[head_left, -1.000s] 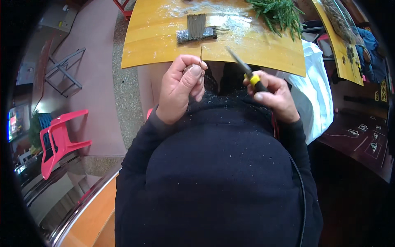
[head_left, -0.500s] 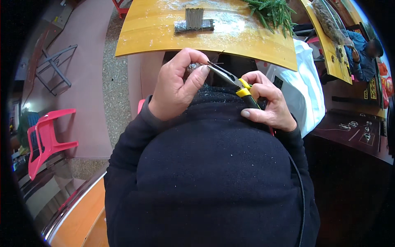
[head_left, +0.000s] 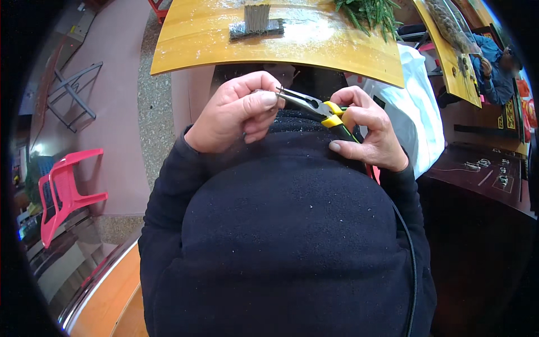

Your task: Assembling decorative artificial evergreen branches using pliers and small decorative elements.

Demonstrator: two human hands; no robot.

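Yellow wood of a counter (head_left: 196, 50) spans the top of the view, strewn with pale flakes. On it, a bundle of thin sticks (head_left: 257, 17) stands upright by a dark wrapped bundle (head_left: 241, 32) lying flat. Farther right on the same counter is a heap of green sprigs (head_left: 375, 17).

Just off the counter's near edge, in front of the person's dark top (head_left: 297, 224), are both hands. Left hand (head_left: 238, 115) is bent inward, thumb pressed toward the forefinger, pinching a small piece (head_left: 260, 91) almost wholly hidden by the fingers; its kind cannot be told. Right hand (head_left: 369, 132) grasps pliers (head_left: 332, 120) with black and yellow handles, thumb on the lower side, fingers round the upper. Their long jaws point left, slightly parted near the pivot, and the tips meet the left hand's fingertips at the small piece.

Beside the right forearm hangs a white bag (head_left: 424, 121). Beyond it, a second yellow table (head_left: 470, 96) carries a clear bag of brown things (head_left: 448, 25), and a person in blue (head_left: 495, 84) is next to it. At left, a pink chair (head_left: 67, 182) and a grey folding frame (head_left: 70, 90) stand on the floor (head_left: 120, 118).
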